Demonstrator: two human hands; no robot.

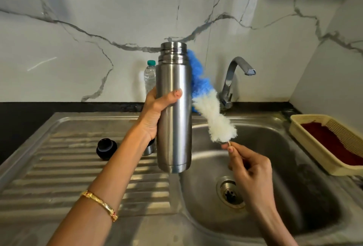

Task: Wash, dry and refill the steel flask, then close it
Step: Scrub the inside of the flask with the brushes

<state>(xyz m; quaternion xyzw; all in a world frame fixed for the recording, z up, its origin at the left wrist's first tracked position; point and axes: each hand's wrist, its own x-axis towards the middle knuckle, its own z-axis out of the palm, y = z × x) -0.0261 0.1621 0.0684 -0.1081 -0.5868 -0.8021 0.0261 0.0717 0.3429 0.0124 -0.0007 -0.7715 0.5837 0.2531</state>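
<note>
Centre of the frame, the steel flask (174, 108) stands upright in mid-air, its threaded mouth uncapped at the top and its base hanging over the seam between drainboard and basin. The left hand (155, 112) comes in from the lower left and grips the flask around its middle, thumb curled across the front, fingers wrapped behind and out of sight; a gold bangle (100, 204) sits on that wrist. Just right of the flask, the bottle brush (208, 106) slants upward, white fluff low, blue fluff high, and the blue end passes behind the flask's shoulder near the neck. The right hand (249, 169), lower right of centre, pinches the brush's thin handle between thumb and fingertips just below the white tuft, the other fingers curled in. Beneath both hands lies the steel sink (294, 196), drain at lower centre right. On the ribbed drainboard (59, 167) at the left rests a black cap (106, 148). Behind the flask, a clear plastic bottle with a teal lid (149, 75) stands against the marble wall, the tap (233, 80) curves to its right, and a cream basket (318, 143) sits at the far right edge.
</note>
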